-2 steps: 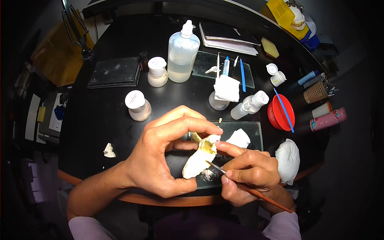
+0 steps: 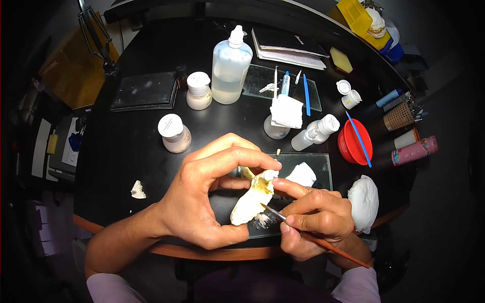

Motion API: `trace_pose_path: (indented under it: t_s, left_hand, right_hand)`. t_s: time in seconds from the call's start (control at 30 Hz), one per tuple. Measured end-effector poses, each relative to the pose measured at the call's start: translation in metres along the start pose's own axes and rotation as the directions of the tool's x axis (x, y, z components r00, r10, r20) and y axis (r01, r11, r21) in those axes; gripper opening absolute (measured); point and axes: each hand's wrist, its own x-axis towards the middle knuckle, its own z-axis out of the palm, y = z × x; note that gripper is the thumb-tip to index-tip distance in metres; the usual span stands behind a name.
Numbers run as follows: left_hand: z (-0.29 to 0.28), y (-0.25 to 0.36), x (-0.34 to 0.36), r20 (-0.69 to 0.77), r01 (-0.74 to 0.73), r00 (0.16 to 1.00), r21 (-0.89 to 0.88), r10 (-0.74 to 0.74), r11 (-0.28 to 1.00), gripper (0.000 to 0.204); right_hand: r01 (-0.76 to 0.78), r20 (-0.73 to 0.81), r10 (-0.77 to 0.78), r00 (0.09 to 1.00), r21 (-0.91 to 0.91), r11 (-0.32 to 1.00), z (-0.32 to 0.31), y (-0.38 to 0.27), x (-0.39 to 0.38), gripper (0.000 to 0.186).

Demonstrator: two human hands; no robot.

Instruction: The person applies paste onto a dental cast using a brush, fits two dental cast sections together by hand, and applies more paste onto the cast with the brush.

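Note:
My left hand (image 2: 202, 192) holds a pale yellow dental plaster model (image 2: 248, 202) over the near edge of the table, thumb at its lower end and fingers at its top. My right hand (image 2: 319, 217) grips a fine brush (image 2: 333, 247) with a reddish-brown wooden handle and metal ferrule. The brush tip meets the right side of the model, and my right index finger reaches to the model near its upper end. Below them lies a glass slab (image 2: 322, 166) with a white folded tissue (image 2: 303, 174) and a smear of white powder (image 2: 262, 220).
Two powder jars (image 2: 175, 134) and a large dropper bottle (image 2: 231, 70) stand beyond my left hand. To the right are small clear bottles (image 2: 316, 132), a red bowl (image 2: 348, 146) with a blue stick (image 2: 357, 138) across it, and a white wad (image 2: 363, 204). A plaster fragment (image 2: 138, 190) lies left.

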Motion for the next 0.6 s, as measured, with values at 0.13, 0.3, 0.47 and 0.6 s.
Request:
trace_pose_path:
  t_s: [0.13,0.3,0.47,0.6]
  left_hand:
    - [-0.0001,0.0002,-0.0005,0.0,-0.001,1.0,0.003,0.001,1.0,0.067]
    - [-0.0001,-0.0005,-0.0008,0.001,-0.004,1.0,0.001,0.004,1.0,0.067]
    - [-0.0004,-0.0006,-0.0001,0.01,-0.015,1.0,0.006,0.015,1.0,0.068]
    - [-0.0023,-0.0004,-0.0008,0.019,-0.03,0.999,0.02,0.029,0.999,0.068]
  right_hand:
    - [-0.004,-0.005,0.004,1.0,0.004,1.0,0.0002,-0.0005,0.0001,0.018]
    - [0.003,-0.012,-0.003,1.0,0.0,1.0,0.001,0.0005,-0.0003,0.018]
    - [-0.005,-0.02,0.005,1.0,-0.013,1.0,0.0002,-0.0021,-0.0001,0.017]
    - [-0.06,-0.065,0.066,0.996,0.09,0.994,0.0011,-0.0006,-0.0016,0.015]
